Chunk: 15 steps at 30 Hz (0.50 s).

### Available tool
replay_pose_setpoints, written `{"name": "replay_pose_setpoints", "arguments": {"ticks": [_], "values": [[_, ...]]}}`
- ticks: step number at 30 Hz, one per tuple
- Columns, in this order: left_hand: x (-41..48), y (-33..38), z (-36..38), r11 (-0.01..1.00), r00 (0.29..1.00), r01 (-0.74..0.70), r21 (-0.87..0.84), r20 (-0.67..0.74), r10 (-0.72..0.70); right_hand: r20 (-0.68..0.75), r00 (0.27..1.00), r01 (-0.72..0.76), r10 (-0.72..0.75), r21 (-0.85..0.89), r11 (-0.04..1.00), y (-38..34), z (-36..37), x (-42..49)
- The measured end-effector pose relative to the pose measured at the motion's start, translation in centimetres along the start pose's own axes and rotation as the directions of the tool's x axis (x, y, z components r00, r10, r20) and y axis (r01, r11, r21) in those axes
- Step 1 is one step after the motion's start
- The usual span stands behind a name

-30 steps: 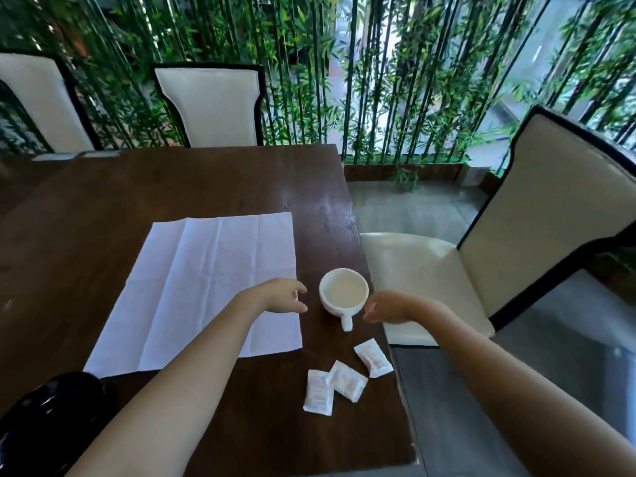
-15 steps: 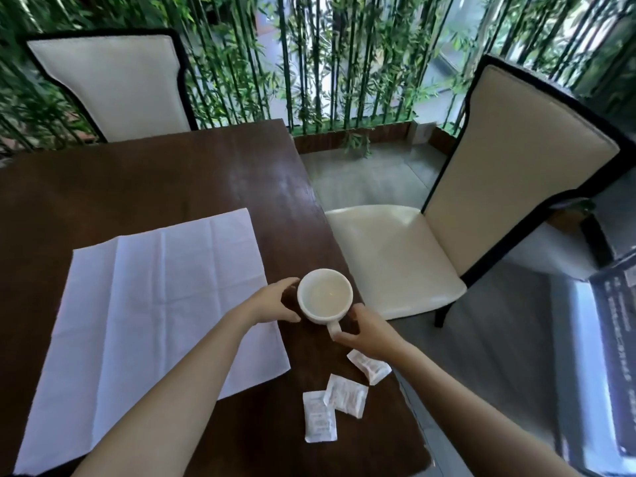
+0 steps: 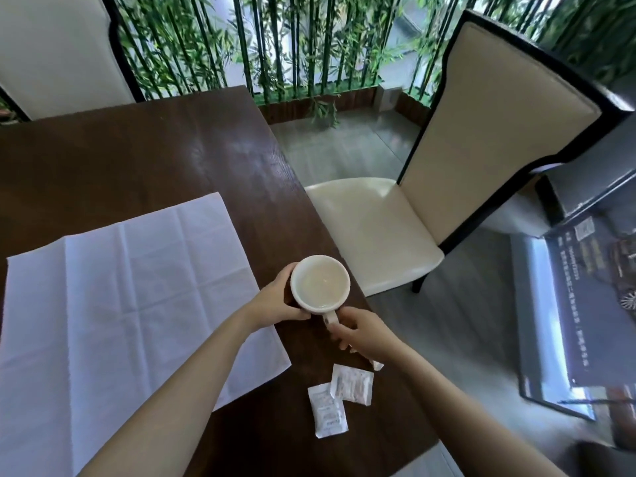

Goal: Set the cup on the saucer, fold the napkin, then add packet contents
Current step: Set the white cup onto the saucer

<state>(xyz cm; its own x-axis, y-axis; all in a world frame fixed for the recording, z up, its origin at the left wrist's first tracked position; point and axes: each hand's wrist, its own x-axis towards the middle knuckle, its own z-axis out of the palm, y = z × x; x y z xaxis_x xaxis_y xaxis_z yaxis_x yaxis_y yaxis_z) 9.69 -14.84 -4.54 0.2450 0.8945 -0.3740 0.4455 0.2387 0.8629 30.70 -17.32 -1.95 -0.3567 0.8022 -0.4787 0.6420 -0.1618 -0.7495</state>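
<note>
A white cup (image 3: 320, 282) stands near the right edge of the dark wooden table (image 3: 155, 160), its handle pointing toward me. My left hand (image 3: 280, 301) wraps the cup's left side. My right hand (image 3: 361, 333) pinches the handle. A white napkin (image 3: 120, 297) lies unfolded and flat to the left of the cup. Two white packets (image 3: 327, 413) (image 3: 352, 387) lie on the table just in front of the cup; a third packet (image 3: 377, 365) is mostly hidden under my right wrist. No saucer is in view.
A cream chair with a black frame (image 3: 481, 139) stands close to the table's right edge. Another cream chair (image 3: 58, 53) is at the far side. Bamboo stalks (image 3: 275, 39) line the back. A dark board with text (image 3: 585, 304) lies on the floor at right.
Both hands have closed in on the cup: the left now wraps its side, the right grips the handle. My head has turned right, so the view has shifted.
</note>
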Motion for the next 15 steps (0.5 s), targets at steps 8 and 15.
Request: {"name": "replay_pose_setpoints", "arguments": {"ticks": [8, 15], "values": [[-0.6, -0.5, 1.6, 0.995, 0.986, -0.019, -0.096, -0.169, 0.002, -0.059, 0.997, -0.041, 0.05, 0.151, 0.988, -0.1, 0.2, -0.2], [-1.5, 0.9, 2.0, 0.99, 0.948, -0.062, -0.128, -0.318, 0.018, -0.101, 0.995, -0.001, 0.023, 0.21, 0.978, -1.4, -1.3, -0.6]]}}
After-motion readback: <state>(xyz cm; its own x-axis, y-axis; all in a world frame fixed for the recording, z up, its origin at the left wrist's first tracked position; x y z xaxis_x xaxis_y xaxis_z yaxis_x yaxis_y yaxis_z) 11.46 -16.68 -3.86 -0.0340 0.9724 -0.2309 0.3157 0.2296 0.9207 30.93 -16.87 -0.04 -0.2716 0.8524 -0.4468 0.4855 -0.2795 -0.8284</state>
